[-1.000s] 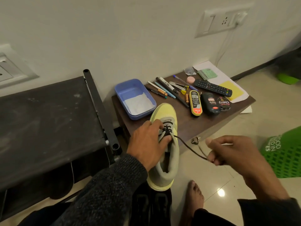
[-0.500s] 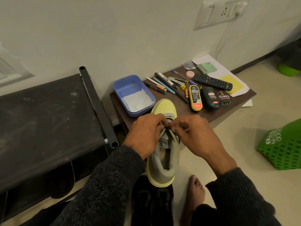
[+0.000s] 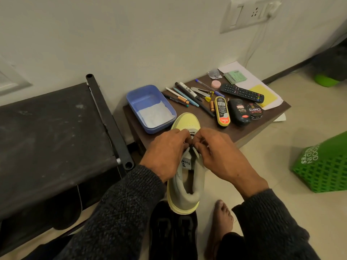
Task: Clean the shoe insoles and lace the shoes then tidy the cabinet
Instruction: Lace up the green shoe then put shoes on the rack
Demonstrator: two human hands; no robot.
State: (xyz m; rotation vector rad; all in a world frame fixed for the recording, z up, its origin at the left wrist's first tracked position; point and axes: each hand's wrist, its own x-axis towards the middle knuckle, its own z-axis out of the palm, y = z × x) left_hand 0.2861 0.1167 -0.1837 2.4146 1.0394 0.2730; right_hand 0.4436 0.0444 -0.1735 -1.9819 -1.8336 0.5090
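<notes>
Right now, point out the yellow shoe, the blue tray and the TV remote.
yellow shoe (image 3: 189,121), head view, on its toe cap.
blue tray (image 3: 142,96), head view, on its bare floor.
TV remote (image 3: 242,93), head view, on its keypad.

The shoe (image 3: 187,124) had a matt, perforated yellow toe and soft cloth lining. The bench (image 3: 244,131) looked like dark wood; the blue tub (image 3: 131,99) smooth plastic; the floor (image 3: 281,175) glossy tile.

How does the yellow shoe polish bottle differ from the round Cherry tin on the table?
The yellow shoe polish bottle is long, narrow and yellow-edged with a barcode; the round Cherry tin is short, circular and dark. The bottle lies left of the tin, with a dark bottle between. Both rest on the brown table.
</notes>
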